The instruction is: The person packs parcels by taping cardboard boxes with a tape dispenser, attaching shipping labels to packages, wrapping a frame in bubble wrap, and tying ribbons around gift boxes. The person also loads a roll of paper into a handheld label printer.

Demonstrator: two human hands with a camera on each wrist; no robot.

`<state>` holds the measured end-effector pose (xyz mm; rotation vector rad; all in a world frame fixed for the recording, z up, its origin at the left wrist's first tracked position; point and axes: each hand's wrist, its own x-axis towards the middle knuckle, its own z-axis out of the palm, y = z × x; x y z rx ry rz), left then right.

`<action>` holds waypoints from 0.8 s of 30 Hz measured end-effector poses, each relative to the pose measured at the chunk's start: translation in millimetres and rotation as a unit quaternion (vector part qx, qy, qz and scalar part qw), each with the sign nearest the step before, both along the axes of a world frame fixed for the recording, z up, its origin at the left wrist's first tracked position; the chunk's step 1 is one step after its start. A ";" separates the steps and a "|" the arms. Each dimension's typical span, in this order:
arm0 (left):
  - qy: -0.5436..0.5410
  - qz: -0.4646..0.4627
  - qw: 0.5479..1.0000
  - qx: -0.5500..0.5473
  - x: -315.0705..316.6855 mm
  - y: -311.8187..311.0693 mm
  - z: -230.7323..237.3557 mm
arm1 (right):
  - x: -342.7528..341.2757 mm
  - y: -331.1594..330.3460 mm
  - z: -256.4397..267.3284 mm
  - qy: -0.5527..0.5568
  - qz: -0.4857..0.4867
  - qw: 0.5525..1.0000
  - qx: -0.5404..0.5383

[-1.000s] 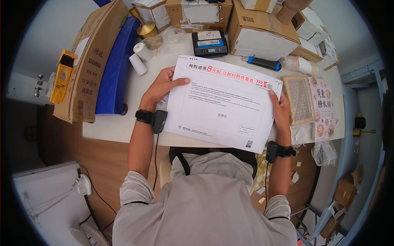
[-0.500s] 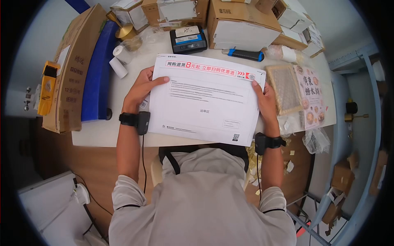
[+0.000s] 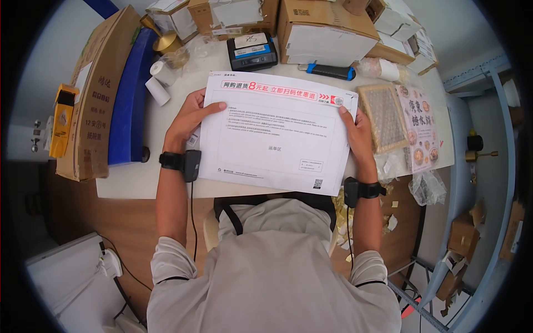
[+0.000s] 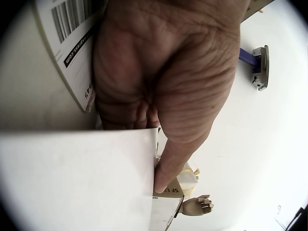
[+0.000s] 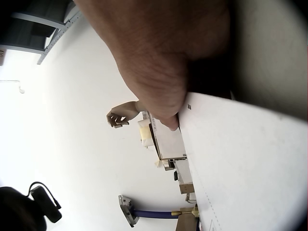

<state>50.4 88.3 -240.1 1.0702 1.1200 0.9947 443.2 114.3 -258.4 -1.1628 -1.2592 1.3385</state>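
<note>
Mailer's place: I had the printed white mailer [image 3: 275, 136] in front of the person, over the near side of the table [image 3: 139, 186]; whether its lower edge touched the table, I could not tell.
Left hand: the left hand [image 3: 192, 116] pinched the mailer's left edge near the top, thumb across the printed face, fingers behind.
Right hand: the right hand [image 3: 360, 132] pinched the opposite edge near the upper corner, thumb in front.
Mailer's weight: light, I judged.
Mailer's stiffness: it spanned both holds nearly flat, so I took it for thin card that would crease if squeezed inward.
Mailer's surface: smooth and likely a little slippery; I would have trusted broad thumb pressure over fingertip corners.
Best hold: opposite side edges, level with each other, seemed right to me.
Large carton: the long brown carton [image 3: 100, 100] stood at the left, beside a blue panel [image 3: 133, 102]; I could not see inside.
Back boxes: I saw a brown box with a white front [image 3: 333, 45] and another box [image 3: 230, 19] at the rear; their contents were hidden from me.
Clear bag: the plastic bag [image 3: 427, 188] hung crumpled at the table's right edge; I could not make out anything in it.
</note>
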 end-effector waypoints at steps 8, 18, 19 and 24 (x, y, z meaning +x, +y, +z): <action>-0.005 0.003 1.000 -0.002 -0.2 0.4 -1.0 | -1.4 -1.3 2.9 0.004 -0.002 1.000 0.000; 0.000 0.003 1.000 0.002 -0.5 0.9 -2.9 | 1.3 0.0 -0.3 -0.013 -0.004 1.000 0.002; 0.001 -0.004 1.000 0.004 -0.6 0.9 -2.2 | 1.1 -0.4 0.6 -0.008 -0.005 1.000 -0.007; 0.001 0.005 1.000 0.011 0.8 1.1 -2.5 | 1.8 -0.4 0.6 -0.009 0.017 1.000 0.008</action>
